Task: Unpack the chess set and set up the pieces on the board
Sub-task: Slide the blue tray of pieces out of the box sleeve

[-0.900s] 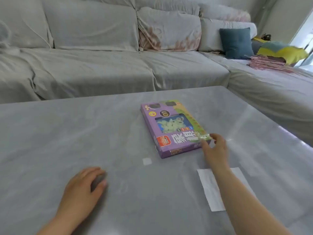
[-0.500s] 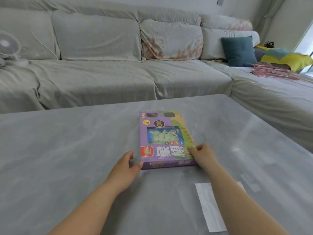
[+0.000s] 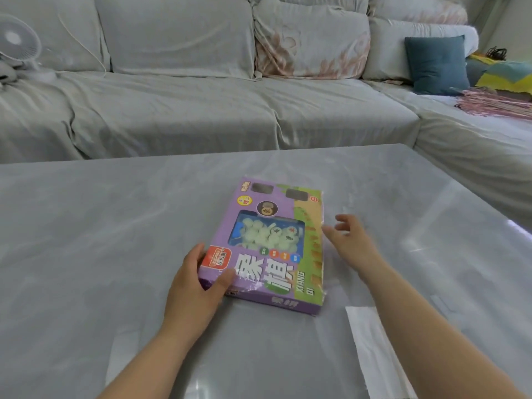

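Head view: the chess box (image 3: 288,272) lies flat near the middle of the grey worktop (image 3: 86,240), unopened in clear film, with pale pieces (image 3: 267,234) loose behind its window. It looks light, thin card that dents, and the film looks slippery, so grasp it by edges and corners. The left hand (image 3: 195,286) grips the near left corner, thumb on top. The right hand (image 3: 351,243) hovers beside the right edge, fingers (image 3: 344,223) spread, holding nothing; contact unclear

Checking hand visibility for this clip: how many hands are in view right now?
2. The left hand grips the near left corner of the purple chess box; the right hand, fingers spread, is beside the box's right edge, contact unclear. Neither is hidden.
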A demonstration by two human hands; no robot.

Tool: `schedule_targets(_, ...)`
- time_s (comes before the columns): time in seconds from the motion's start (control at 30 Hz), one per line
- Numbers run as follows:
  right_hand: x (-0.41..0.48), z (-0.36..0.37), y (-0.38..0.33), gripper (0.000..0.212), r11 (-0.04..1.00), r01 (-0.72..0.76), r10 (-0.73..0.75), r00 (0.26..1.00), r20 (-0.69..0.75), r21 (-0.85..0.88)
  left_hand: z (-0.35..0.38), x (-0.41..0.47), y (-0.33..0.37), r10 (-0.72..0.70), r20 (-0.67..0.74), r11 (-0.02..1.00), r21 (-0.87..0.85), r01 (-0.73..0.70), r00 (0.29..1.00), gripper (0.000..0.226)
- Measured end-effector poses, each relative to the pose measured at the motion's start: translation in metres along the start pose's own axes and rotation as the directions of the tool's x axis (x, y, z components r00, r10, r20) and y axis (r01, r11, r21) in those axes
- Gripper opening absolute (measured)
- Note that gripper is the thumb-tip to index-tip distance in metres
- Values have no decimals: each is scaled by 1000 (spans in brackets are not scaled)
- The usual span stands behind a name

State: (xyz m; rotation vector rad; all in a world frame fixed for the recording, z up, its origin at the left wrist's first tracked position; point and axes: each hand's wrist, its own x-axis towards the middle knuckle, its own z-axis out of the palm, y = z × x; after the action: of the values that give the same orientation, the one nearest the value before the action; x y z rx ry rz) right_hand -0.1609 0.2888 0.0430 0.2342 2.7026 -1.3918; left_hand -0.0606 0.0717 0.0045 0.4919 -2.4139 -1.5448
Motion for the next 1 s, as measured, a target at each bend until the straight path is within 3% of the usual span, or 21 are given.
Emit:
schedule_targets(0.07, 33, 2, -9, 56, 999, 35, -34, 999, -34, 32, 0, 0, -4, -8, 16, 1000, 7, 8, 1000, 70)
schedule_targets(0.17, 77, 10, -18, 61, 999, 1, -2, 1000, 25, 51, 0, 1, -6, -20, 13, 999, 37, 19, 1000, 77)
schedule_targets(0.27, 104, 17, -18, 48, 998, -4, 6, 999, 40, -56, 2, 2, -7, 3, 5, 999, 34, -3, 1000, 74)
schedule_targets(0.47, 110, 23, -15, 16, 995, 28, -19, 995, -96, 91, 3, 3, -4, 1, -16, 999, -41, -1, 1000, 63)
schedule_targets(0.63, 102, 25, -7, 22, 998, 63, -62, 961, -270, -4, -2, -1, 3, -44, -21, 994, -104, 42, 999, 70)
schedule_targets(0.73, 95, 22, -3, 27, 998, -9, 37, 901, -432, 66, -1, 0, 0, -59, -29, 997, -55, 57, 998, 51)
schedule_targets(0.83, 91, 16, 0, 30, 956, -109, 243, 814, -527, 271, -4, 6, 0, -63, -3, 998, -3, 63, 998, 43)
schedule_targets(0.93, 94, 15, 0, 27, 927, -144, 299, 840, -452, 345, -8, 14, 2, -155, 73, 987, -18, 157, 985, 50)
schedule_targets(1.0, 93, 18, -2, 20, 922, -145, 286, 880, -380, 358, -6, 17, 7, -178, 193, 984, 21, 177, 965, 40)
